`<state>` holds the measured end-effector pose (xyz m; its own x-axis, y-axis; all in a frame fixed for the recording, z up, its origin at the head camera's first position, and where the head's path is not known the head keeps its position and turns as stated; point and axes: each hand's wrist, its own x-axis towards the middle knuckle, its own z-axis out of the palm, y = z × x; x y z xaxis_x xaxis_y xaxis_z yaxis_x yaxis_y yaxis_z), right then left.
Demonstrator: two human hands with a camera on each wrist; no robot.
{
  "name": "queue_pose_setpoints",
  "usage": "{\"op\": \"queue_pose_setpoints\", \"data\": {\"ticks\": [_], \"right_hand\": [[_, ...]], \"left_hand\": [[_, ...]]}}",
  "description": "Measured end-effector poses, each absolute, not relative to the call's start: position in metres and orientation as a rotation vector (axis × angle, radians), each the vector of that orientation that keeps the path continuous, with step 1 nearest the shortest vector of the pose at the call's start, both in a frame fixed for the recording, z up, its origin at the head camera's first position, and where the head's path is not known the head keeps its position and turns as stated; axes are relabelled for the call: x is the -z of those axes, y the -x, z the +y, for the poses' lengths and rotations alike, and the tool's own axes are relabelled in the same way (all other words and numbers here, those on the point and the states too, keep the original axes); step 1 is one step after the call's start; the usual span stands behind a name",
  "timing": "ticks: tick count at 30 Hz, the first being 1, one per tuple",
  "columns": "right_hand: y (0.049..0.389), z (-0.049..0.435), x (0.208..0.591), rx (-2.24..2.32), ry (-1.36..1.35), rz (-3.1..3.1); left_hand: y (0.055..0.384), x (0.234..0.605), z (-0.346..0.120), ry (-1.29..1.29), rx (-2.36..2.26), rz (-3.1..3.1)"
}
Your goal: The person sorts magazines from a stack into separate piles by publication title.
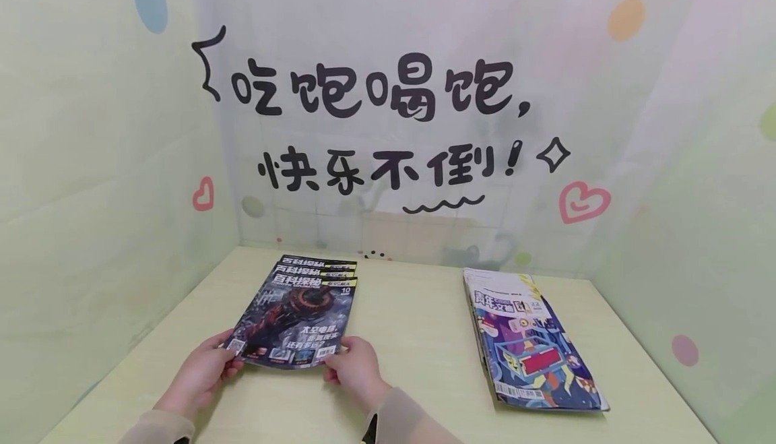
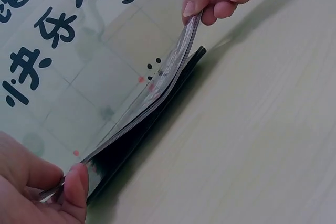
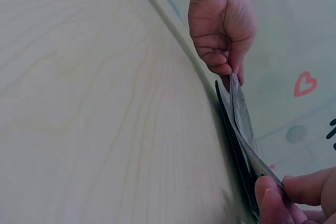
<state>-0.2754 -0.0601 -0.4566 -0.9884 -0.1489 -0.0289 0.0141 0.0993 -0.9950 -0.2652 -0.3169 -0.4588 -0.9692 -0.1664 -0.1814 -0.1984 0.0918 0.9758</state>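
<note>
Several dark-covered magazines (image 1: 291,323) lie overlapped in a pile at the left of the table, their title strips staggered at the far end. My left hand (image 1: 206,370) pinches the near left corner of the upper magazine. At the near right corner, my right hand (image 1: 358,368) pinches it between thumb and fingers. In the left wrist view the held magazine (image 2: 163,90) bows upward at its near edge, with a gap above a dark magazine (image 2: 142,135) beneath. The right wrist view also shows the left hand (image 3: 220,24) gripping the far corner.
A second pile of magazines (image 1: 539,356), with a colourful purple-blue cover on top, lies at the right of the pale wooden table (image 1: 418,363). Printed fabric walls (image 1: 388,13) enclose the table at the back and both sides.
</note>
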Motion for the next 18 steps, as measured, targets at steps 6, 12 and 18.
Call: {"op": "queue_pose_setpoints", "data": {"ticks": [6, 12, 18], "right_hand": [[0.274, -0.065, 0.457, 1.95, 0.155, 2.321], [0.274, -0.069, 0.46, 1.863, 0.163, 2.397], [0.275, -0.072, 0.46, 1.734, 0.146, 2.496]], "left_hand": [[0.268, 0.461, -0.321, 0.396, -1.953, 2.433], [0.27, 0.464, -0.324, 0.384, -1.754, 2.614], [0.27, 0.464, -0.326, 0.383, -1.645, 2.722]]}}
